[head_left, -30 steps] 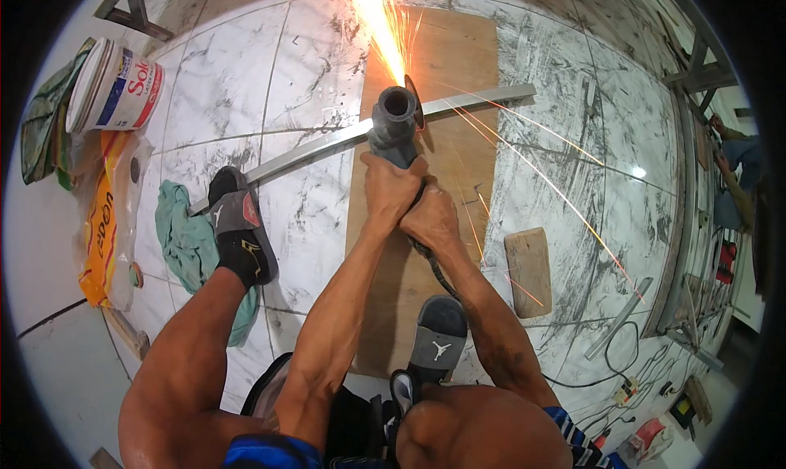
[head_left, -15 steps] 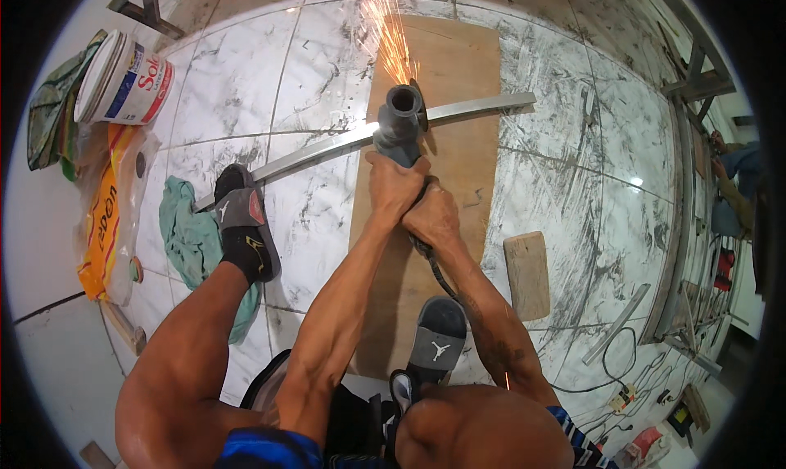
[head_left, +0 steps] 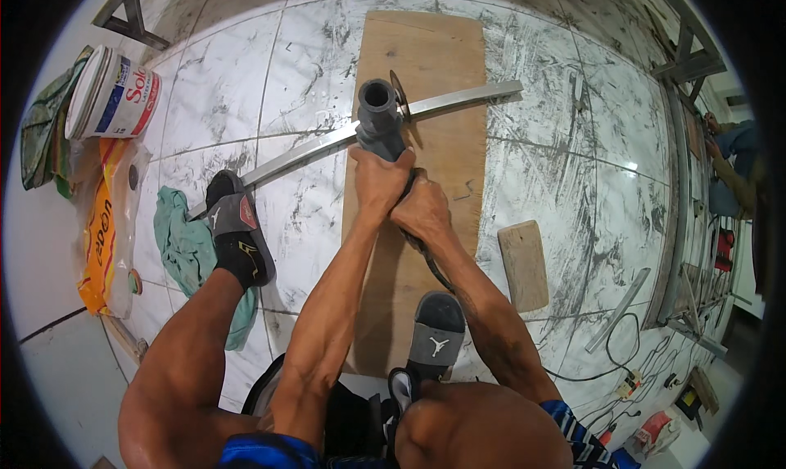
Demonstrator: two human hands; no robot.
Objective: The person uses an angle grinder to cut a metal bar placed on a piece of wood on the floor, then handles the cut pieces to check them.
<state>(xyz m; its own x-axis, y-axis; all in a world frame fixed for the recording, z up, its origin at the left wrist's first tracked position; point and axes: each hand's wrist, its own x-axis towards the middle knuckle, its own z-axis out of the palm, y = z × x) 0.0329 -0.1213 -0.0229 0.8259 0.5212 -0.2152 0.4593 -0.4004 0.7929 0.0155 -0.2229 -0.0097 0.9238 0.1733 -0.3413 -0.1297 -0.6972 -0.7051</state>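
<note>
Both of my hands are wrapped around a dark angle grinder [head_left: 379, 124], my left hand [head_left: 380, 179] farther forward and my right hand [head_left: 422, 208] behind it at the cord end. Its thin cutting disc [head_left: 399, 91] stands upright on the right side, at the metal bar [head_left: 307, 151]; whether it touches the bar I cannot tell. The silvery bar lies slantwise across a brown wooden board [head_left: 422, 47]. Toward its left end my left foot, in a grey sandal [head_left: 231, 214], rests by or on the bar. No sparks show.
A green cloth [head_left: 182, 240] lies beside my left foot. Farther left stand a white bucket [head_left: 123, 92] and a yellow plastic bag [head_left: 105, 232]. To the right are a wood block [head_left: 523, 264], a metal strip [head_left: 618, 311], cables [head_left: 647, 363] and another person's arm [head_left: 733, 170].
The orange sparks flying forward from the disc are gone. The grinder and both hands appear slightly farther left in view, along with the whole scene, and the disc shows more plainly.
</note>
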